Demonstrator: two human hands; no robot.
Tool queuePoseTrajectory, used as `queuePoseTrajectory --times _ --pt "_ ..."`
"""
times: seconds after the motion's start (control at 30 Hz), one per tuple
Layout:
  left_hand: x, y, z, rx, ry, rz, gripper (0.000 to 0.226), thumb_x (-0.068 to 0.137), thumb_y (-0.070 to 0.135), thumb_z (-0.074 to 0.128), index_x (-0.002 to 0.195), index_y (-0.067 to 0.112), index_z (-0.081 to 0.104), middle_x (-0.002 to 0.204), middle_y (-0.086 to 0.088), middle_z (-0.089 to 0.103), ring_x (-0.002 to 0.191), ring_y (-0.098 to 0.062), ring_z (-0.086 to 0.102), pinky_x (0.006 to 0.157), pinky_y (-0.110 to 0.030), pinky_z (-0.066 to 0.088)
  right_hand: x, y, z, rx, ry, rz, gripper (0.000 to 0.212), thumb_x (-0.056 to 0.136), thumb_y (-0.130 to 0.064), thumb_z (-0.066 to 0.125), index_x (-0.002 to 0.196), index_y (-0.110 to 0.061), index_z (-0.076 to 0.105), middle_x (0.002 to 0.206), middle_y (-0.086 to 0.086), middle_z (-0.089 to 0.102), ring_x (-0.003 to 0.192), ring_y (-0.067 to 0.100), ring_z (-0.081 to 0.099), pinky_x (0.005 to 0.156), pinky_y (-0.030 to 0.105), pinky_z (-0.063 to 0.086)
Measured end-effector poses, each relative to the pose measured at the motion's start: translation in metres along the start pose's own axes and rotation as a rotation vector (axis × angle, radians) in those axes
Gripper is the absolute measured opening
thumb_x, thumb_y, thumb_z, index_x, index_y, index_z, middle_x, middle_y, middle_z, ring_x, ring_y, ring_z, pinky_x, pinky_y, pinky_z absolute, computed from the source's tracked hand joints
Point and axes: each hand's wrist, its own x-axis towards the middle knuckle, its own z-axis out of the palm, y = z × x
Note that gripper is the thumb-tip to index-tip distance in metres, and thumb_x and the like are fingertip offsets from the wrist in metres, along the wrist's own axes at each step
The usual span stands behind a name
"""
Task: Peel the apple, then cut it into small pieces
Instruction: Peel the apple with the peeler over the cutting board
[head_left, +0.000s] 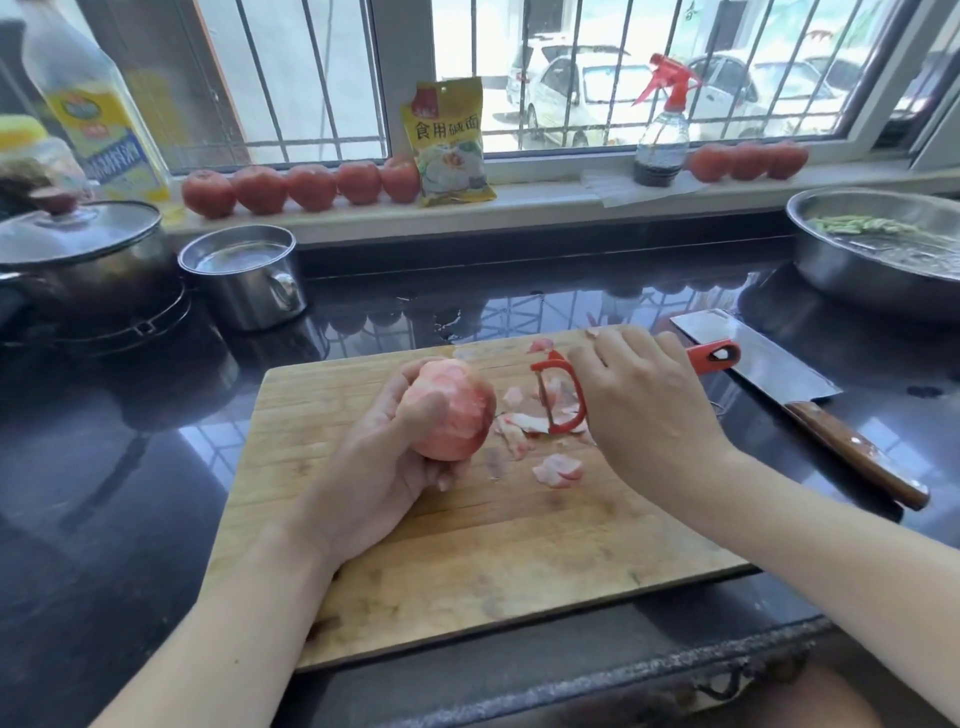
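Observation:
My left hand (387, 467) grips a mostly peeled pink apple (452, 413) above the wooden cutting board (415, 587). To its right, my right hand (641, 402) holds a red Y-shaped peeler (563, 392), whose blade head points toward the apple but stays a short gap from it. The peeler's handle end sticks out past my knuckles. Pink peel strips (556, 467) lie scattered on the board between and below both hands.
A cleaver (779, 374) with a wooden handle lies right of the board. A steel cup (244, 278) and a lidded pot (78, 260) stand at left, a steel basin (878, 249) at right. Tomatoes (306, 187), a packet and a spray bottle (662, 130) line the windowsill.

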Motion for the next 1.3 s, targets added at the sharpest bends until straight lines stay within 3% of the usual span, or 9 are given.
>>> queuePoseTrajectory --times 0.3,0.47,0.57,0.67,0.73,0.87,1.03,1.17,1.3 --pt "-0.003 0.001 -0.002 -0.052 -0.036 -0.017 0.054 0.09 0.025 0.067 0.14 0.016 0.047 0.112 -0.018 0.064 0.073 -0.032 0.06 0.055 -0.033 0.047 0.014 -0.008 -0.016 0.049 0.053 -0.042 0.023 0.08 -0.003 0.061 0.094 -0.02 0.057 0.083 0.0 0.059 0.077 0.026 0.053 0.074 0.039 0.038" --pt "-0.001 0.002 -0.004 -0.096 -0.012 -0.025 0.054 0.094 0.026 0.062 0.144 0.014 0.046 0.11 -0.019 0.063 0.073 -0.032 0.061 0.054 -0.032 0.049 0.016 0.01 -0.022 0.078 -0.159 -0.013 0.034 0.086 -0.008 0.056 0.116 -0.025 0.056 0.109 0.0 0.062 0.1 0.025 0.061 0.081 0.038 0.036" --pt "0.0 0.003 -0.003 -0.091 -0.018 -0.025 0.051 0.095 0.029 0.06 0.142 0.01 0.049 0.11 -0.019 0.061 0.074 -0.032 0.061 0.054 -0.032 0.048 0.014 0.006 -0.021 0.054 -0.128 -0.005 0.032 0.085 -0.005 0.053 0.112 -0.02 0.056 0.104 0.0 0.063 0.093 0.025 0.062 0.078 0.036 0.039" --pt "-0.001 0.002 -0.004 -0.093 -0.02 -0.028 0.052 0.092 0.033 0.067 0.136 0.009 0.053 0.104 -0.018 0.063 0.07 -0.031 0.062 0.051 -0.03 0.049 0.011 -0.001 -0.019 0.12 0.003 -0.05 0.022 0.087 -0.008 0.059 0.105 -0.021 0.058 0.09 -0.002 0.061 0.078 0.022 0.059 0.075 0.037 0.045" --pt "-0.001 0.001 -0.004 -0.083 -0.022 -0.017 0.069 0.085 0.042 0.077 0.138 0.005 0.051 0.103 -0.019 0.064 0.068 -0.03 0.062 0.05 -0.03 0.05 0.009 -0.011 -0.026 0.175 0.097 -0.114 0.017 0.089 -0.009 0.057 0.101 -0.02 0.057 0.087 -0.002 0.057 0.076 0.022 0.056 0.074 0.039 0.044" --pt "0.0 -0.002 -0.005 -0.05 -0.008 -0.012 0.083 0.083 0.052 0.078 0.139 -0.001 0.046 0.098 -0.02 0.063 0.066 -0.029 0.059 0.046 -0.03 0.047 0.005 -0.044 -0.04 0.242 0.302 -0.171 0.028 0.084 0.001 0.033 0.091 -0.013 0.057 0.081 0.005 0.055 0.073 0.029 0.053 0.069 0.044 0.042" --pt "-0.002 -0.001 -0.006 -0.107 -0.045 -0.022 0.051 0.085 0.037 0.067 0.128 0.012 0.054 0.091 -0.015 0.062 0.058 -0.024 0.053 0.043 -0.027 0.035 0.011 -0.052 -0.02 0.223 0.462 -0.177 0.026 0.086 0.007 0.04 0.088 -0.008 0.061 0.074 0.006 0.054 0.067 0.029 0.051 0.065 0.044 0.042" --pt "-0.001 0.002 -0.004 -0.095 -0.061 -0.025 0.051 0.08 0.033 0.063 0.128 0.015 0.057 0.088 -0.013 0.061 0.055 -0.021 0.049 0.04 -0.023 0.032 0.018 -0.048 -0.01 0.212 0.554 -0.219 0.021 0.086 0.008 0.049 0.083 -0.008 0.061 0.071 0.006 0.051 0.063 0.028 0.047 0.061 0.043 0.039" --pt "-0.002 0.003 -0.006 -0.097 -0.081 -0.022 0.046 0.083 0.032 0.06 0.125 0.015 0.057 0.091 -0.014 0.061 0.055 -0.022 0.048 0.044 -0.031 0.018 0.025 -0.046 -0.009 0.208 0.572 -0.209 0.02 0.086 0.007 0.052 0.08 -0.01 0.06 0.07 0.005 0.049 0.061 0.027 0.044 0.06 0.041 0.036"
